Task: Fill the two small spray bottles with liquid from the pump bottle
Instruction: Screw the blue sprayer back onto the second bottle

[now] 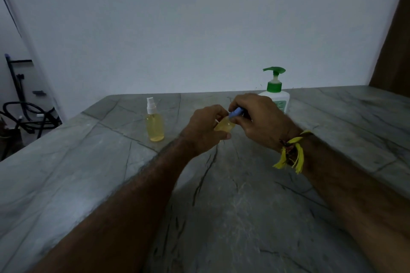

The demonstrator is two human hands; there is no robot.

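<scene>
Both bare forearms reach over the grey stone table (88,173), the left hand (204,128) curled around a small yellow-filled spray bottle (224,126) held tilted above it, the right hand (257,117) pinching its blue cap (235,113), a white pump bottle (275,95) just behind and a second spray bottle (154,123) upright left.

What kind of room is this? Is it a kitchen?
Hard to say; probably a plain room at home. There's a grey stone countertop against a bare white wall, and hoses and a dark stand lie on the floor to the left. Nothing shows cooking.
</scene>
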